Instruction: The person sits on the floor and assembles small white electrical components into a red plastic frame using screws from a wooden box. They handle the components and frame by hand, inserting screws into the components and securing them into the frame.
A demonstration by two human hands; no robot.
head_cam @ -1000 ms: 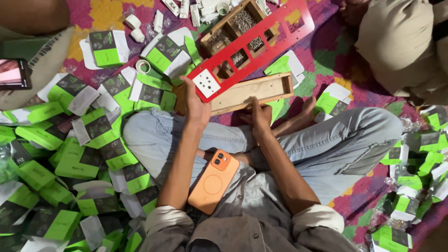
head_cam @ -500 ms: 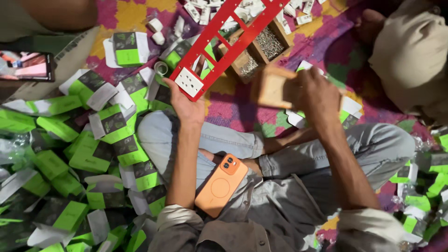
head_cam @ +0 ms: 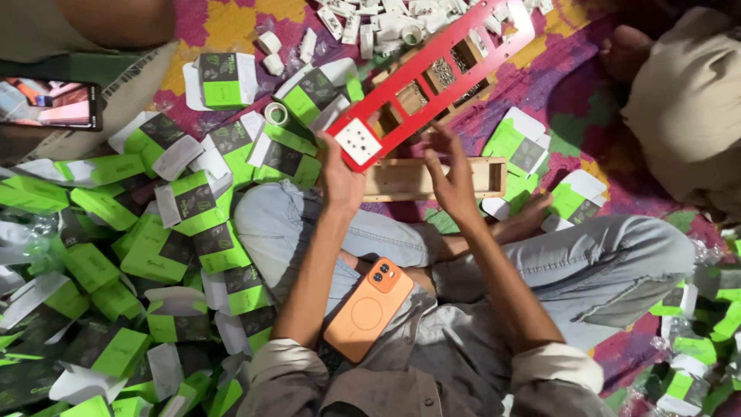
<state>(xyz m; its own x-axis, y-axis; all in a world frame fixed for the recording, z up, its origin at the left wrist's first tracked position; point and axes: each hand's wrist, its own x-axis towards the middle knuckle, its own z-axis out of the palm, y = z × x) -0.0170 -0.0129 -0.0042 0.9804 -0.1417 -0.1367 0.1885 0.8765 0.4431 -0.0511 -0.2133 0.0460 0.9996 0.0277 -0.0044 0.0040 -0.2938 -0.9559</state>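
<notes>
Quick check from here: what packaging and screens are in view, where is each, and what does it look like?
Small cartons: heaped on the floor at left, rectangular, green, black and white.
More cartons: beyond the wooden box, same colours, flaps open.
Lit phone screen: far left edge, dark frame, pinkish picture.
Orange phone: face down on the lap, no screen showing.

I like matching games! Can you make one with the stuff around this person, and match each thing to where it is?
Things:
1. red panel
2. orange phone
3. wooden box
4. green and white boxes

Places:
A. lying on the person's lap
B. held at one end by the left hand
C. on the mat under the right hand
D. piled on the left side

Pairs: 1-B, 2-A, 3-C, 4-D
</notes>
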